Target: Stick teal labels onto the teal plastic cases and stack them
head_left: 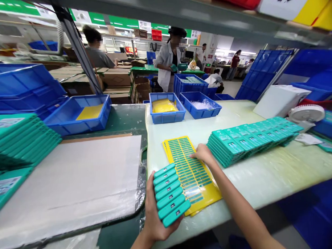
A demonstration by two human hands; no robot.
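My left hand [154, 215] is wrapped round a stack of several slim teal boxes [170, 195]. Their narrow ends face up, each with a small dark-and-white mark. Under and beyond the stack lie yellow label sheets [188, 167], the top one covered with rows of thin teal strips in two columns. On the right edge of that top sheet rests my right hand [203, 154], its fingertips pressed together at the strips. Whatever is between those fingertips is too small to make out.
Several stacks of teal boxes [229, 146] stand right of the sheets; more teal boxes [22, 140] are piled far left beside a white board [97, 177]. Blue bins [168, 117] line the back, and a white fan [305, 113] sits right. A shelf beam crosses overhead. Co-workers are beyond.
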